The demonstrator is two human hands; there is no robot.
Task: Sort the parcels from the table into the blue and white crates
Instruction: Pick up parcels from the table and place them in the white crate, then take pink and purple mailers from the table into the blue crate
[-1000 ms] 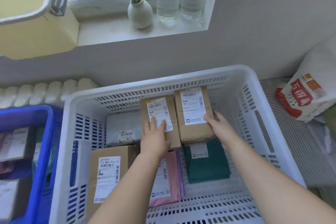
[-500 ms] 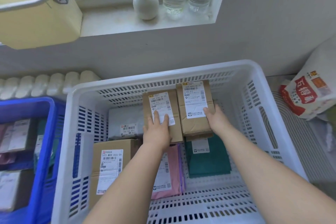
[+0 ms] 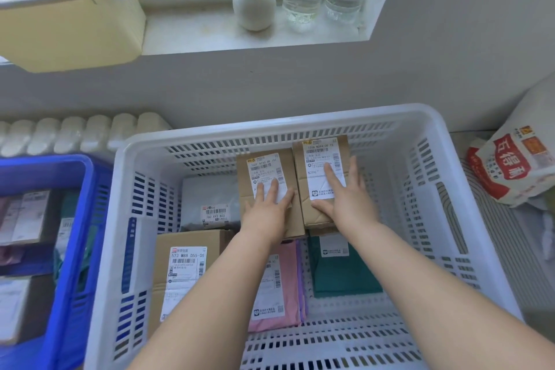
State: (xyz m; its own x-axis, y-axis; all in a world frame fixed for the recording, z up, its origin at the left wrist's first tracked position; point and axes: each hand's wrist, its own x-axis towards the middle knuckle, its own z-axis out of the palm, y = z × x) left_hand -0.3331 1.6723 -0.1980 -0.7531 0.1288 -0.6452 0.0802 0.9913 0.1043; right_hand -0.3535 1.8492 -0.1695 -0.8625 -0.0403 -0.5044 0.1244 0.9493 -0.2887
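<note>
The person is bent over the white slotted plastic crate [image 3: 300, 117] with both arms reaching in. At its far end 2 small brown cardboard boxes sit side by side and touching, each with a white shipping label on top: the left-hand box [image 3: 244, 177] and the right-hand box [image 3: 318, 156].

A second ago the hands were at the near ends of these boxes, the right one round the outer corner. Now the pair sits closer to the far wall and both hands lie flat on top. The left hand [image 3: 267, 213] rests on the left-hand box with its fingers [image 3: 271, 189] straight across the label. The right hand [image 3: 345, 204] does the same on the right-hand box, fingers [image 3: 330, 177] spread and straight. Neither hand is gripping anything.

To me this looks like the final pat-down, with these 2 parcels placed and ready to be let go. They join a grey plastic mailer [image 3: 210, 198], a larger brown carton [image 3: 186, 264], a pink mailer [image 3: 276, 285] and a teal mailer [image 3: 339, 273]. The blue plastic crate [image 3: 75, 219], just to the left, already holds some parcels. The table is out of sight, so I can't tell how many remain.
</note>
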